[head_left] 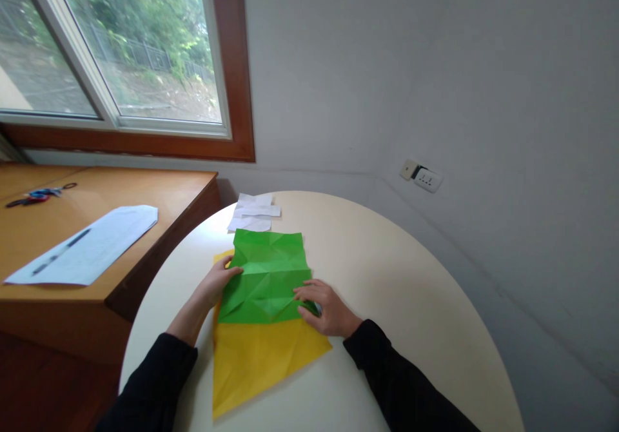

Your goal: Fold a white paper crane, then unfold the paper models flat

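Observation:
A creased green paper sheet [265, 276] lies on top of a larger yellow paper sheet [261, 354] on the round cream table [387, 271]. My left hand [216, 282] grips the green sheet's left edge, thumb on top. At the sheet's lower right corner, my right hand [325, 306] presses down with its fingertips on the paper. Both arms wear black sleeves.
A small stack of white paper slips [254, 213] lies beyond the green sheet. To the left stands a wooden desk [159, 193] carrying a white sheet with a pen [87, 248] and scissors [36, 196]. A wall socket [422, 176] sits at the right; a window is behind.

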Available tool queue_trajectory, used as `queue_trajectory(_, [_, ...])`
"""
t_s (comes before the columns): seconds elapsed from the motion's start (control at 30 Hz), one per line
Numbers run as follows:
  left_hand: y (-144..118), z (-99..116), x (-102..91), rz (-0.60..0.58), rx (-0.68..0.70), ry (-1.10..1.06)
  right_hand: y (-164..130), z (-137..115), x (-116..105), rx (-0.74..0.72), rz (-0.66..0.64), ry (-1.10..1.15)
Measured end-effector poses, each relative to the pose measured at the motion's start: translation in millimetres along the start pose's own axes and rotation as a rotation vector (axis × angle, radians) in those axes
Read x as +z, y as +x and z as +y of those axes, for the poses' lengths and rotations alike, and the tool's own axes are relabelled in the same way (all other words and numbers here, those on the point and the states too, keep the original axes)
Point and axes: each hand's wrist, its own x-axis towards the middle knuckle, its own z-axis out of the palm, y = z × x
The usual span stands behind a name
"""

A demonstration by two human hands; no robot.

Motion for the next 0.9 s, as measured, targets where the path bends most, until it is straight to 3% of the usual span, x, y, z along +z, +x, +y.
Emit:
queue_trajectory(0.13, [-2,1,1.6,0.025,0.036,0.037,0,2,0,0.011,0.079,-0.047])
queue_trajectory(0.3, [-4,1,2.3,0.019,0.067,0.090,0,6,3,0.133,0.174,-0.078])
queue_trajectory(0.7, [-4,1,5.2,0.030,0.150,0.208,3,17,2,0.409,0.267,0.115])
queue_trajectory(0.9, [-1,1,3.5,0.172,0.220,0.221,2,26,-3,0.500,0.336,0.164])
